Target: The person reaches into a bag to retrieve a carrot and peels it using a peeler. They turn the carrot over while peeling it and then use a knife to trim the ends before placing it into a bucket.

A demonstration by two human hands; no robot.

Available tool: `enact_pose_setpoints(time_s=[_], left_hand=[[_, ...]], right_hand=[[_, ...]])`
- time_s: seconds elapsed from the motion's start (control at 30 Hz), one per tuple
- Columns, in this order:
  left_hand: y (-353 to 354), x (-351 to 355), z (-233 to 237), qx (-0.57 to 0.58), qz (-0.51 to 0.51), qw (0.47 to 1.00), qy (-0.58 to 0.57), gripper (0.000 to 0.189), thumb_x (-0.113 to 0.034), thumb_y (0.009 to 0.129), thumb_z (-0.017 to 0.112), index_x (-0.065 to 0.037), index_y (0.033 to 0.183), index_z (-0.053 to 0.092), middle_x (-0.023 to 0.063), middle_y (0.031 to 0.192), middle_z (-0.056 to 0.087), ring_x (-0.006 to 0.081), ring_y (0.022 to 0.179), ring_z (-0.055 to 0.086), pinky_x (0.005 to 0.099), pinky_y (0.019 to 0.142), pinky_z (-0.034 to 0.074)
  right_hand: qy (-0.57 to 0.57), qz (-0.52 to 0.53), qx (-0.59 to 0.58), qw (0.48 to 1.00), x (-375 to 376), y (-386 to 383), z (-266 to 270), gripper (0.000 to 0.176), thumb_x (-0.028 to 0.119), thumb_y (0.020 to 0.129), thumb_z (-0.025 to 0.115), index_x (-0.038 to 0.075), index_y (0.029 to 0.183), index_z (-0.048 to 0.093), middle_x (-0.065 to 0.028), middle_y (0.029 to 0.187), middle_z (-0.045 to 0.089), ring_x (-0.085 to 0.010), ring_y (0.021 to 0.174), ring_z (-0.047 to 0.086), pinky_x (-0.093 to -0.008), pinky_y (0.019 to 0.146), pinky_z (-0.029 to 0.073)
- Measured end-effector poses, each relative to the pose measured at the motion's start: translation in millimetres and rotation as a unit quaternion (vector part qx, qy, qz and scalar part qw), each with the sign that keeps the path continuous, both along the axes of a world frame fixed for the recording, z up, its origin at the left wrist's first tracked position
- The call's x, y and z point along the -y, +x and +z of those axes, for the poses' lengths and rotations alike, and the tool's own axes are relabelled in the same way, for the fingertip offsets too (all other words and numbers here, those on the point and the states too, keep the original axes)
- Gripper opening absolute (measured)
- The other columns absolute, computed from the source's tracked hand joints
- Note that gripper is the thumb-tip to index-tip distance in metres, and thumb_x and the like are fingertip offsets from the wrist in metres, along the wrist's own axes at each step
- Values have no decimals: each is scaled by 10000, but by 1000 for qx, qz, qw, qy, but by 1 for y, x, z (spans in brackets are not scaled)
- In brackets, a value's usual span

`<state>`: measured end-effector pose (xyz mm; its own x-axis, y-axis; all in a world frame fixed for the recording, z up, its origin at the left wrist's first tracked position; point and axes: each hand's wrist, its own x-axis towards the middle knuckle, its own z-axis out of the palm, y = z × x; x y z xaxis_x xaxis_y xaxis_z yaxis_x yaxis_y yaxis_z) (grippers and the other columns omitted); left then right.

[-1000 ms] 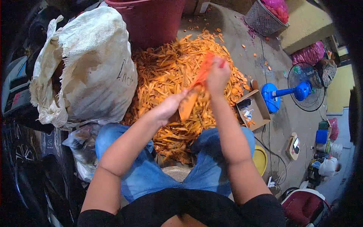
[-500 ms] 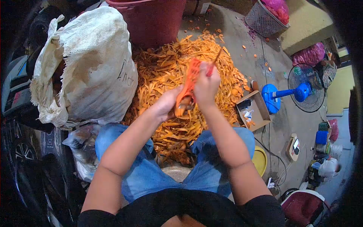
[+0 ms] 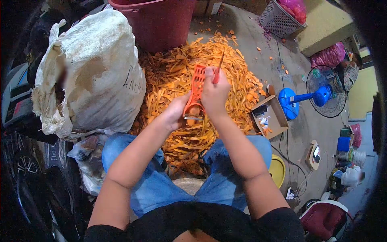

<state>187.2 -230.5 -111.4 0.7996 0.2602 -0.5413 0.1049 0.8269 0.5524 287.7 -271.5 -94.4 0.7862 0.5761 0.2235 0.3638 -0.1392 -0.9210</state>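
My right hand (image 3: 215, 93) is closed on a red-orange peeler (image 3: 198, 80) with a perforated handle. A small knife (image 3: 221, 61) with a red handle sticks up from the same hand, its thin blade pointing away from me. My left hand (image 3: 175, 111), to the left of the peeler's head, is closed around a carrot (image 3: 194, 110) that is mostly hidden and shows through the peeler's frame. Both hands are over a large heap of orange peelings (image 3: 181, 139) between my knees.
A white woven sack (image 3: 96, 72) stands at left, beside a dark red tub (image 3: 157, 26). On the right are a cardboard box (image 3: 278, 117), a blue fan (image 3: 308, 99), cables and a yellow lid (image 3: 277, 171). A perforated basket (image 3: 280, 20) stands farther back. A person (image 3: 350, 177) is at far right.
The peeler has shifted slightly left and is more upright, its head nearer me. My right hand has moved a little left and down; the knife blade has swung more upright.
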Motion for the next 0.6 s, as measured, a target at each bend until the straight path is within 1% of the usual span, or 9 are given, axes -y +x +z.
enact_pose_setpoints(time_s=[0.03,0.1,0.17,0.2,0.27,0.37,0.47,0.53,0.6], left_hand=[[-3,0,-3,-1,1,1000,0,376,-356,838,266,-53,931,466,61,759,534,141,666,529,267,558,449],[-8,1,-10,81,-102,990,-50,377,-349,837,276,-37,932,464,73,762,535,139,652,529,269,549,454],[-9,6,7,47,-112,992,-19,368,-349,836,281,-43,937,460,74,751,526,149,649,528,270,535,453],[-9,8,13,13,-121,992,13,360,-348,835,285,-49,941,456,75,741,517,159,645,526,271,522,452],[-8,6,13,41,-122,992,-8,359,-353,832,290,-53,952,447,70,731,513,170,620,527,271,509,454],[-6,1,4,-15,-44,997,-58,359,-363,828,293,-63,957,444,61,717,515,165,604,525,288,498,459],[-3,-6,-7,64,-45,992,-104,362,-365,826,289,-66,956,445,62,757,518,160,621,529,319,511,471],[-1,1,7,-9,8,1000,1,376,-358,835,273,-45,938,455,56,741,518,156,599,527,319,498,466],[-5,2,5,3,0,1000,-19,376,-347,840,260,-44,933,462,56,718,522,146,583,529,309,462,459]], right_hand=[[11,-38,28,999,-3,6,-6,234,215,792,456,0,706,492,-4,548,440,-76,506,386,-248,465,330],[86,-124,47,987,-10,41,-21,207,177,772,458,2,663,475,-112,517,456,-187,454,403,-323,441,317],[34,-224,82,971,-7,90,-48,230,182,779,457,-14,661,475,-91,520,462,-168,471,415,-318,448,318],[33,-225,82,970,0,96,-43,230,182,779,457,-14,661,475,-91,520,462,-168,471,415,-318,448,318],[15,-267,-132,954,5,105,-33,252,189,790,445,-25,664,484,-61,546,476,-143,490,420,-295,465,335],[165,-129,-173,962,-4,71,-19,242,193,790,454,-20,680,482,-36,568,483,-125,493,408,-277,477,342],[105,-55,-115,986,-5,14,-3,206,176,785,451,-6,695,481,-45,569,483,-137,501,422,-269,491,351],[31,19,19,999,-3,-3,-3,255,233,801,436,9,704,509,-10,557,470,-81,476,390,-256,430,322],[54,-22,35,998,-6,9,-5,218,195,791,439,4,700,494,-46,555,474,-131,484,407,-263,458,336]])
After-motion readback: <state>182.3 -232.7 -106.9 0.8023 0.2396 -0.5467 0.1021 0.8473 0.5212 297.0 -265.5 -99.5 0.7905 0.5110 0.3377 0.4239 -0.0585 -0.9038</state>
